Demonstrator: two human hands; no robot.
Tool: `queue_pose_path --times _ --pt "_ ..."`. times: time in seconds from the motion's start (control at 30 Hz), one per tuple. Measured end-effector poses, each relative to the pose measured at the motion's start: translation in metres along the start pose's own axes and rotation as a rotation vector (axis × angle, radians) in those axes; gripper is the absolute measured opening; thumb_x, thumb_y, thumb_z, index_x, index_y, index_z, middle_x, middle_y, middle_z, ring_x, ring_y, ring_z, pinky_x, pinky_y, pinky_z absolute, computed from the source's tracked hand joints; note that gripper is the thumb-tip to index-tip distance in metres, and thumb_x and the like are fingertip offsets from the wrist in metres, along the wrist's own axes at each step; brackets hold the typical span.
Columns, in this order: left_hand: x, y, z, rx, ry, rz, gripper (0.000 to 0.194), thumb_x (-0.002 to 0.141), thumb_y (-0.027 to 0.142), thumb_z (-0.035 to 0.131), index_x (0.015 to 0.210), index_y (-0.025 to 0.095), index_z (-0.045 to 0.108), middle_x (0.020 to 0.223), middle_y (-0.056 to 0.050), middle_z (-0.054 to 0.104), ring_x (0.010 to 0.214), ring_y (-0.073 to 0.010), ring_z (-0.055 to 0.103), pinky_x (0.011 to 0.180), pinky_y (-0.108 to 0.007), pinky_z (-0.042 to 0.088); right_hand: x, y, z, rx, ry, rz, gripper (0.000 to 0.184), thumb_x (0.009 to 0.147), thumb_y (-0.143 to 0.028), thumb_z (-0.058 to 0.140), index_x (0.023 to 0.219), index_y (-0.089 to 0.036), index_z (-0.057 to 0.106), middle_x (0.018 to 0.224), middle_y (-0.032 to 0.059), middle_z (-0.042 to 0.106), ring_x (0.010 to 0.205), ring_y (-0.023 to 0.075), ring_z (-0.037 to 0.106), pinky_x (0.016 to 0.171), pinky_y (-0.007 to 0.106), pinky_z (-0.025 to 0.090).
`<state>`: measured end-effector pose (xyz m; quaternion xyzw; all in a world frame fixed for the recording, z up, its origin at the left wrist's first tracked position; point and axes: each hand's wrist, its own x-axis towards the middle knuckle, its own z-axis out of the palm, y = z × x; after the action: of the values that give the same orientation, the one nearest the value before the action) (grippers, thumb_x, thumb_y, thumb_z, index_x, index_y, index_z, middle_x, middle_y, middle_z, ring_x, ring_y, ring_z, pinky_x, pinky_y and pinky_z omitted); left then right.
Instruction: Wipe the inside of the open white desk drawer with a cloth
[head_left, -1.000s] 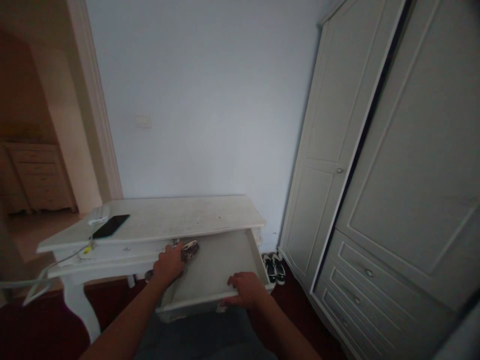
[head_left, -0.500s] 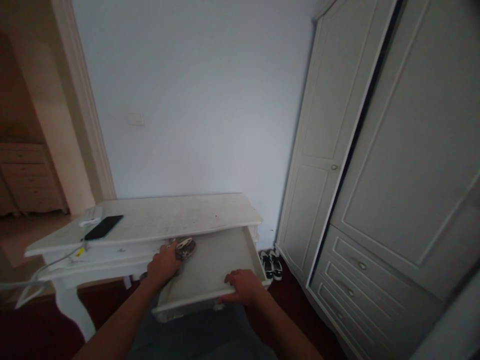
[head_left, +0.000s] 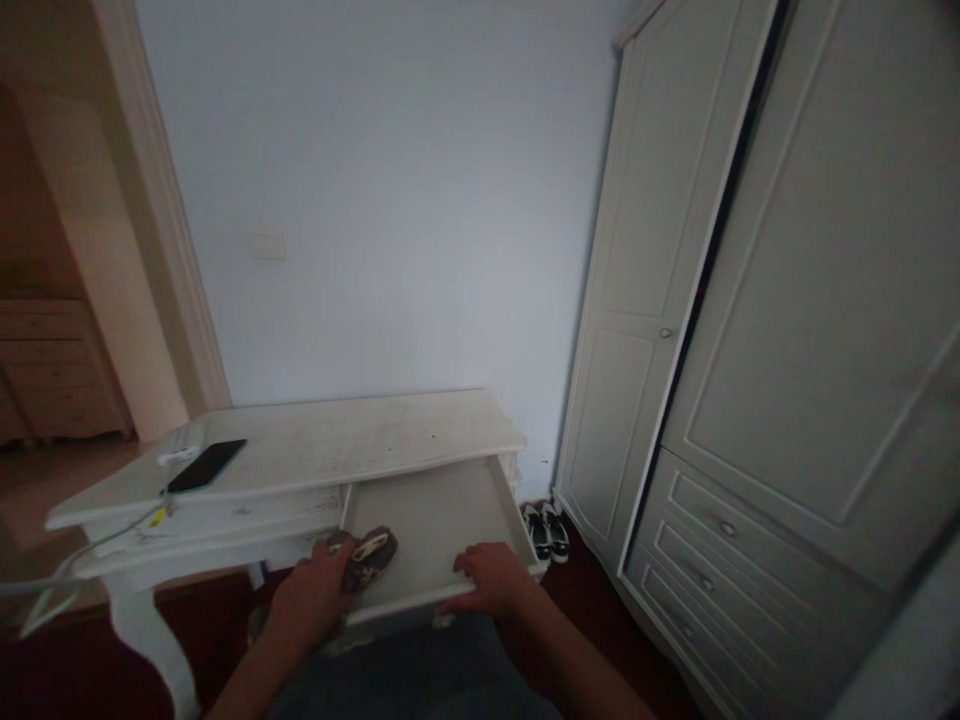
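Observation:
A white drawer (head_left: 442, 515) is pulled out from a white table (head_left: 375, 425) below me. My left hand (head_left: 316, 582) is closed on a bunched brown-grey patterned cloth (head_left: 373, 558), near the drawer's front left corner. Part of the cloth is hidden behind the fingers. My right hand (head_left: 495, 578) grips the drawer's front edge near its right end, fingers over the inner side and thumb outside.
A dark phone (head_left: 206, 465) lies on the table's left end beside a white object (head_left: 181, 440) and a cable (head_left: 124, 535). Black-and-white shoes (head_left: 546, 532) stand on the floor right of the table. A tall wardrobe (head_left: 637, 280) fills the right side.
My left hand has moved with the cloth from the drawer's back left toward its front left corner. My right hand stays on the front edge.

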<state>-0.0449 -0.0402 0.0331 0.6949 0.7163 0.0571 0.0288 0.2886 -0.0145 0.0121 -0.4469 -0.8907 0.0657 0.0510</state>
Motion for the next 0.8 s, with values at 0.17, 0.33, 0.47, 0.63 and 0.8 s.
queue_pose_path --times 0.17,0.33,0.47,0.63,0.8 --pt "0.009 0.029 -0.016 0.152 0.027 -0.042 0.054 0.093 0.017 0.048 0.145 0.027 0.059 0.136 -0.020 0.061 0.113 -0.0359 0.068 0.090 -0.046 0.054 0.000 -0.002 -0.003 0.001 -0.012 0.002 0.073 0.085 -0.085 0.058 0.124 -0.026 0.075 0.111 0.0105 0.078 0.104 0.0319 0.074 0.092 0.039 0.054" --pt "0.045 0.019 -0.018 0.038 0.101 -0.059 0.054 0.095 0.028 0.050 0.149 0.023 0.053 0.137 -0.021 0.060 0.114 -0.0351 0.068 0.092 -0.043 0.054 0.001 -0.001 -0.002 -0.004 -0.023 -0.012 0.073 0.085 -0.085 0.057 0.124 -0.026 0.075 0.112 0.0106 0.079 0.104 0.0320 0.074 0.091 0.039 0.055" --pt "0.068 0.003 -0.017 -0.121 0.065 -0.042 0.060 0.097 0.038 0.048 0.153 0.018 0.046 0.137 -0.021 0.062 0.118 -0.0343 0.068 0.097 -0.042 0.052 0.001 0.001 0.001 -0.003 -0.013 -0.010 0.077 0.084 -0.088 0.056 0.124 -0.026 0.075 0.112 0.0110 0.079 0.104 0.0331 0.074 0.091 0.040 0.055" --pt "0.053 -0.027 0.004 -0.285 0.072 -0.013 0.067 0.093 0.042 0.051 0.154 0.016 0.041 0.148 -0.018 0.060 0.137 -0.0318 0.058 0.112 -0.040 0.045 0.001 0.002 0.005 0.006 0.005 0.006 0.083 0.078 -0.092 0.060 0.124 -0.025 0.075 0.111 0.0116 0.079 0.104 0.0344 0.074 0.092 0.041 0.055" --pt "0.006 -0.037 0.021 -0.257 -0.022 0.071 0.072 0.088 0.037 0.059 0.156 0.023 0.041 0.139 -0.014 0.066 0.129 -0.0298 0.064 0.109 -0.038 0.047 0.003 0.003 0.006 0.019 0.004 0.006 0.080 0.079 -0.090 0.060 0.122 -0.025 0.076 0.108 0.0116 0.079 0.103 0.0333 0.074 0.091 0.040 0.054"
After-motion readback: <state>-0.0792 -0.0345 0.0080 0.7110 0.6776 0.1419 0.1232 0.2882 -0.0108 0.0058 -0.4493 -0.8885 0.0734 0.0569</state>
